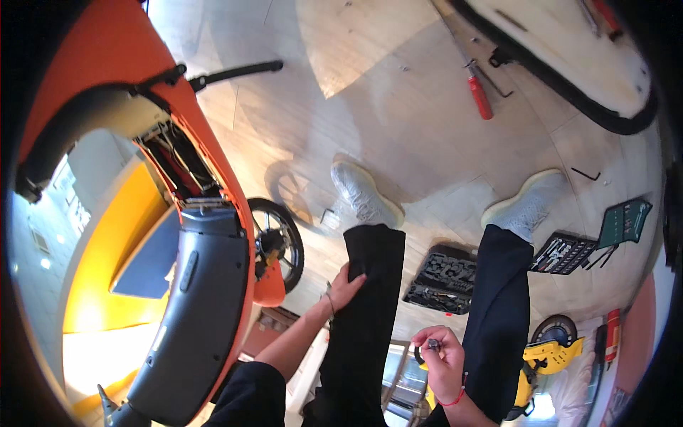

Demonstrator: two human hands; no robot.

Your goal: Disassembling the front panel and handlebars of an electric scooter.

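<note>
My left hand [346, 290] rests against the black trouser leg [373, 285] at my left knee, its thumb apart and some fingers partly hidden; it holds nothing that I can see. My right hand [445, 363] is raised beside my right leg and closed around a small dark tool [433, 344] with a metal end. Most of that tool is hidden by the fingers, so its exact kind does not show. To the left stands an orange scooter [135, 53] with a dark grey seat-like cover [203, 306]. Beyond the cover, a recess [181, 160] in its body shows black and red wiring.
A black tool case [445, 274] lies open between my legs. Right of it are a socket set [565, 252] and a green case lid [625, 222]. A red-handled screwdriver [479, 97] and a hex key [585, 174] lie on the floor. A white, black-edged panel [569, 53] occupies the far right.
</note>
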